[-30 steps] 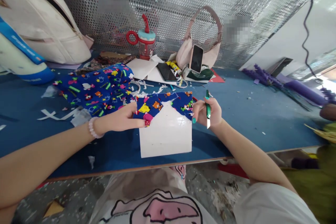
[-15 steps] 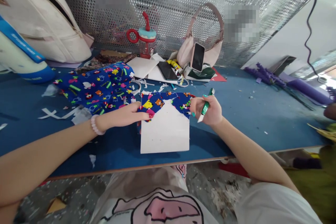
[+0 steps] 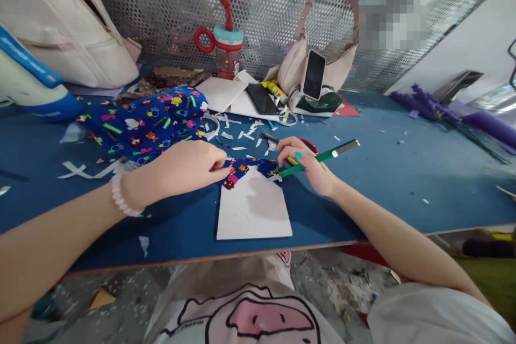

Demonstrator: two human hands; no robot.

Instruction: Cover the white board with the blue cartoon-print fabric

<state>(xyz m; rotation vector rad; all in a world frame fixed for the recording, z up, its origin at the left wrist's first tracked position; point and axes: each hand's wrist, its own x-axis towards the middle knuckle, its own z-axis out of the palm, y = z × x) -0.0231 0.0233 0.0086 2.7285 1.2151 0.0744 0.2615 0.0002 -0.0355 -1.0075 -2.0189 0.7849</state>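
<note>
A white board (image 3: 253, 215) lies near the table's front edge, its far end covered by blue patterned fabric (image 3: 237, 170). My left hand (image 3: 189, 169) is closed at the board's far left corner, its fingertips against the fabric. In my right hand (image 3: 308, 164) is a green utility knife (image 3: 328, 155), its tip touching the fabric at the board's far right. Scissors (image 3: 309, 145) with red and yellow handles lie partly hidden behind my right hand. A larger piece of the same blue cloth (image 3: 149, 123) is crumpled at the left.
Paper scraps (image 3: 242, 137) are strewn beyond the board. Farther back stand a red-handled cup (image 3: 229, 51), a phone (image 3: 313, 74) and a pink handbag (image 3: 292, 67). A backpack (image 3: 92, 48) and a blue-and-cream bottle (image 3: 36, 83) are at the left, purple flowers (image 3: 427, 105) at the right.
The board now lies flatter on the table. My right hand has turned the knife so its tip meets the fabric. My left hand has shifted over the far left corner. The scissors have come into view.
</note>
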